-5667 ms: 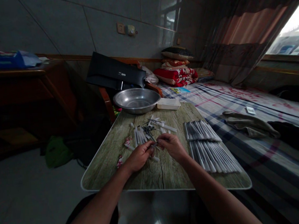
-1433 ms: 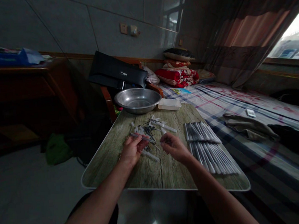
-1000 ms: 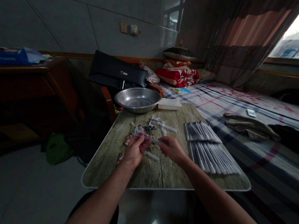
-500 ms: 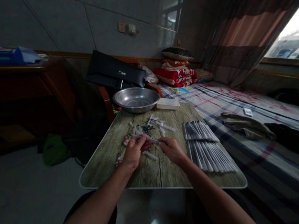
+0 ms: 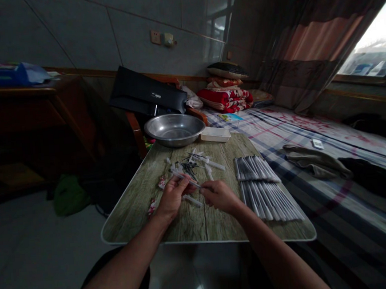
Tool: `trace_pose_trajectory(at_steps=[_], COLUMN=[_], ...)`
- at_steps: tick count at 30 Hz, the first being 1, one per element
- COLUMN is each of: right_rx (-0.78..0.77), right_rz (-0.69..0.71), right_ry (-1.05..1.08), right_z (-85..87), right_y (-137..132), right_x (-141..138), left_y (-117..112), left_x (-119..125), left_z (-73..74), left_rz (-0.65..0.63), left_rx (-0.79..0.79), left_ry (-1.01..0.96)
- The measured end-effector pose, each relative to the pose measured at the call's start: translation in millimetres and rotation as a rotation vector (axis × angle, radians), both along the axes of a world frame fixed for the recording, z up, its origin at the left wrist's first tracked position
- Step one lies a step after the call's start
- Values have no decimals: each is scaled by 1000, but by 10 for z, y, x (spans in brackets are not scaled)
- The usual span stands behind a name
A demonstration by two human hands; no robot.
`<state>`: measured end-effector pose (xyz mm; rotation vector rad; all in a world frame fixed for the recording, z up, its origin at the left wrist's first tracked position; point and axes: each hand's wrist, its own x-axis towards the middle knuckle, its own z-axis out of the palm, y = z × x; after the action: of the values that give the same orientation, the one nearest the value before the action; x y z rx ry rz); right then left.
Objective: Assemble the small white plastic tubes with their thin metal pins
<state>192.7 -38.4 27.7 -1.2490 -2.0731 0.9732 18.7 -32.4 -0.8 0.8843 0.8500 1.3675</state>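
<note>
Just left of the frame's centre, holding a slim pale tube (image 5: 194, 183) above the counter (image 5: 219, 229), slanted from upper left to lower right. Clamping its middle in the left grip (image 5: 171, 199), with one end poking out toward the upper left. Pinching the lower-right end in the right grip (image 5: 221, 197), and so covering it from view; cannot tell a cap from a bare tip under there.

Differing clearly from a little over a second ago: back then, holding the tube in the left grip alone, with the right grip apart from it. Since then, meeting the free end with the right grip and drawing in closer, leaving less bare tube showing between the two than half a second ago. Judging by that, probably pressing or fitting something at that end, and so partway through this one piece rather than done with it.

Leaving unchanged, at the right of the frame, two groups of similar tubes laid side by side: an upper row (image 5: 257, 168) and, just below, a lower row (image 5: 271, 200). Leaving loose, just above both grips, a scatter of pale pieces (image 5: 216, 165) and dark sticks (image 5: 188, 166), plus a loose tube (image 5: 192, 201) lying flat just below the held one. Keeping apart from all this, toward the upper middle of the frame, a metal basin (image 5: 175, 130) and a white tray (image 5: 215, 134).
</note>
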Motion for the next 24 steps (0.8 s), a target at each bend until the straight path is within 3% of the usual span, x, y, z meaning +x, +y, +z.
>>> trace_pose_trajectory(at_steps=[4,8,13,17,21,24], right_rx=[161,138,77,-30,-318,-386], right_rz=[142,72,-174,-311,-392,-390], right_ry=[-130,-172,-345,-623,-750,-763], right_z=[100,249,531,508,360,315], right_y=[-103,-189,-259,-308,-333,-343], right_x=[10,244,1102,1790,2043,2024], left_y=[-30,-45,51,143,190,210], left_x=[-26,-45,-203,-362,-430,-421], left_z=[-5,-1,22,12,-9,-21], left_rz=[-245,-331,-120,29,89,104], left_rx=[49,55,31,58,60,50], left_ry=[128,107,114,94,89,97])
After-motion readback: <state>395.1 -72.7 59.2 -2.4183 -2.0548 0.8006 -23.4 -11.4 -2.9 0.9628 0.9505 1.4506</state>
